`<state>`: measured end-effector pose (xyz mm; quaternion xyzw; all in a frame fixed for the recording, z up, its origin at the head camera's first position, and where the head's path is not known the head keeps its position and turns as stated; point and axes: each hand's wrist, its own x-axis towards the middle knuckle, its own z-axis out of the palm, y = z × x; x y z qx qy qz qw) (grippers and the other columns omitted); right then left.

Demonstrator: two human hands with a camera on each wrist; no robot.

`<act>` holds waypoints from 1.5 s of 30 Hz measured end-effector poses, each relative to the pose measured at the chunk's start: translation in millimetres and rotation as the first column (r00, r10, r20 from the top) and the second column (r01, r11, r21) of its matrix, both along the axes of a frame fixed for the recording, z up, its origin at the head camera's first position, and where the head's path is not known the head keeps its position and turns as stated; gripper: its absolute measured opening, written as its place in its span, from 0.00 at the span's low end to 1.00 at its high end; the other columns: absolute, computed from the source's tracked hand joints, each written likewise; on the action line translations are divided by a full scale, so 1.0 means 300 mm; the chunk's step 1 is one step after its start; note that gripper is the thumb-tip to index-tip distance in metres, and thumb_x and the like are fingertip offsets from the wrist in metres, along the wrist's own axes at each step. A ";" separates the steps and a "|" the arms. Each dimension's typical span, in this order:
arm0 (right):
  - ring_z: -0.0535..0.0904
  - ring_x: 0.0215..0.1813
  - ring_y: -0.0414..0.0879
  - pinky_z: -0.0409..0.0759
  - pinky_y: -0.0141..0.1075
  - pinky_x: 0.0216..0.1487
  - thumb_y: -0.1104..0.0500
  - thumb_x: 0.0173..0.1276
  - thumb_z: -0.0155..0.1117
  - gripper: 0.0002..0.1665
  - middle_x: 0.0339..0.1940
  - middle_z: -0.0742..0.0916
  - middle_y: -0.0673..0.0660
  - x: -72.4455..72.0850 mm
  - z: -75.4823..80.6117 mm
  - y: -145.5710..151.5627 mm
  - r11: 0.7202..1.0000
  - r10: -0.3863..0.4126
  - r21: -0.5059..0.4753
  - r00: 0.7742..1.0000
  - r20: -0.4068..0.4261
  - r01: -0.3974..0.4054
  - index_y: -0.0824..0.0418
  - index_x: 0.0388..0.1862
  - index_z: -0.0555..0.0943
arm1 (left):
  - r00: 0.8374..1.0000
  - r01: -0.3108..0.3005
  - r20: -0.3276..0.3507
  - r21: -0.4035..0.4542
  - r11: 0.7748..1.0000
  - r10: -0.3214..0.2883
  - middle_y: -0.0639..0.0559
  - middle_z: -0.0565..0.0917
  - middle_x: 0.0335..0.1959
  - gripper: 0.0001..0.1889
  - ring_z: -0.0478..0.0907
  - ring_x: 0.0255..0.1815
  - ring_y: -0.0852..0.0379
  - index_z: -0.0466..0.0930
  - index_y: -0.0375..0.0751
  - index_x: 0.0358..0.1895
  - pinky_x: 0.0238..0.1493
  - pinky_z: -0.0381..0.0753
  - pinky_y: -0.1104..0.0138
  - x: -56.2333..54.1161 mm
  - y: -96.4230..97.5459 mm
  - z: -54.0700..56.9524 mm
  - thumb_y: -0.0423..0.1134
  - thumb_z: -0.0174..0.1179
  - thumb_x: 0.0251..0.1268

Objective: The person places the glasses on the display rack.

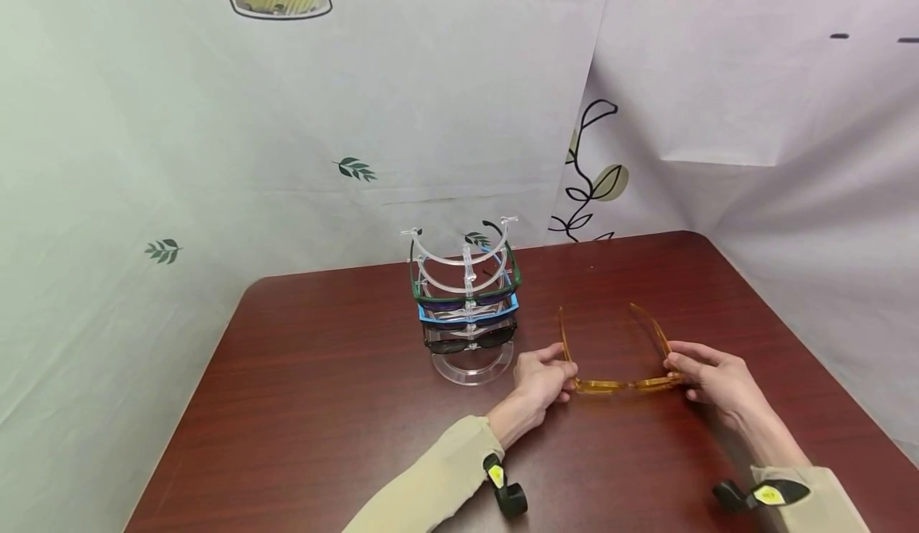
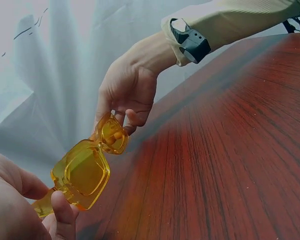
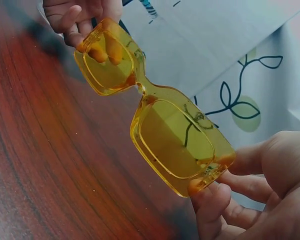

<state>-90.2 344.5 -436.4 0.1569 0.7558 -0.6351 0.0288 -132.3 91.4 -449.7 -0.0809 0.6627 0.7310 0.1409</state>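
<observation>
A pair of yellow-tinted sunglasses [image 1: 601, 387] is held between both hands, its temples unfolded and pointing away from me. My left hand [image 1: 542, 377] pinches the frame at its left hinge corner. On the other side, my right hand [image 1: 718, 381] pinches the right hinge corner. The right wrist view shows the square lenses [image 3: 175, 135] of the sunglasses close up, with fingers at both ends. Left of the hands stands a clear display stand [image 1: 470, 377]. It carries green-framed glasses [image 1: 518, 274], blue-framed glasses [image 1: 424, 316] and dark sunglasses [image 1: 448, 347], one above another.
A dark red wooden table [image 1: 309, 405] lies under everything. Behind it hangs a pale cloth [image 1: 445, 102] printed with leaves, which also runs along the sides. The top tiers of the stand hold no glasses.
</observation>
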 end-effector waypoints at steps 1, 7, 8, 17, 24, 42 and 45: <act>0.80 0.33 0.37 0.79 0.31 0.25 0.54 0.72 0.66 0.07 0.34 0.88 0.43 0.001 0.003 0.001 1.000 0.000 -0.003 1.000 -0.002 0.000 0.41 0.46 0.86 | 1.000 -0.002 -0.005 0.001 1.000 0.002 0.50 0.84 0.24 0.25 0.75 0.15 0.63 0.80 0.31 0.59 0.11 0.71 0.78 0.000 0.001 0.002 0.21 0.64 0.55; 0.79 0.32 0.39 0.77 0.31 0.23 0.54 0.71 0.68 0.07 0.34 0.88 0.44 0.008 0.020 0.003 0.999 -0.012 -0.037 1.000 0.000 0.012 0.39 0.42 0.86 | 1.000 -0.014 -0.017 0.000 1.000 0.014 0.48 0.85 0.25 0.24 0.74 0.14 0.64 0.81 0.31 0.58 0.12 0.72 0.77 0.003 0.006 0.021 0.21 0.63 0.53; 0.79 0.32 0.39 0.76 0.31 0.22 0.54 0.71 0.68 0.07 0.35 0.88 0.44 0.009 0.023 0.004 0.999 -0.013 -0.042 1.000 0.000 0.013 0.40 0.42 0.86 | 1.000 -0.014 -0.019 -0.004 1.000 0.014 0.49 0.84 0.24 0.24 0.74 0.14 0.64 0.82 0.32 0.57 0.12 0.72 0.77 0.004 0.006 0.026 0.21 0.63 0.53; 0.79 0.31 0.39 0.73 0.30 0.19 0.56 0.70 0.69 0.08 0.33 0.88 0.45 0.025 0.052 0.006 0.996 -0.028 -0.087 0.999 -0.020 0.026 0.40 0.39 0.87 | 0.999 -0.019 -0.041 -0.018 1.000 0.018 0.49 0.84 0.22 0.24 0.72 0.12 0.63 0.83 0.32 0.55 0.11 0.71 0.77 0.003 0.011 0.059 0.22 0.62 0.50; 0.80 0.31 0.38 0.72 0.30 0.19 0.56 0.70 0.69 0.08 0.33 0.89 0.45 0.035 0.077 0.004 0.996 -0.045 -0.076 0.998 -0.035 0.043 0.40 0.38 0.88 | 0.999 -0.012 -0.042 -0.011 1.000 0.012 0.51 0.82 0.20 0.24 0.71 0.12 0.63 0.83 0.32 0.55 0.11 0.69 0.77 0.002 0.011 0.087 0.23 0.62 0.50; 0.78 0.28 0.38 0.70 0.29 0.17 0.58 0.70 0.68 0.09 0.31 0.89 0.46 0.062 0.141 0.008 0.989 -0.060 -0.137 0.994 -0.086 0.048 0.41 0.38 0.89 | 0.996 -0.004 -0.090 -0.026 1.000 0.002 0.53 0.81 0.18 0.23 0.69 0.11 0.63 0.84 0.34 0.54 0.13 0.67 0.76 0.014 0.006 0.151 0.25 0.63 0.50; 0.77 0.28 0.38 0.70 0.29 0.17 0.57 0.71 0.68 0.09 0.31 0.89 0.47 0.066 0.149 0.009 0.989 -0.059 -0.138 0.994 -0.093 0.046 0.41 0.38 0.89 | 0.994 -0.004 -0.111 -0.031 1.000 0.000 0.53 0.81 0.18 0.23 0.68 0.10 0.63 0.85 0.34 0.54 0.14 0.66 0.76 0.017 0.005 0.163 0.25 0.63 0.49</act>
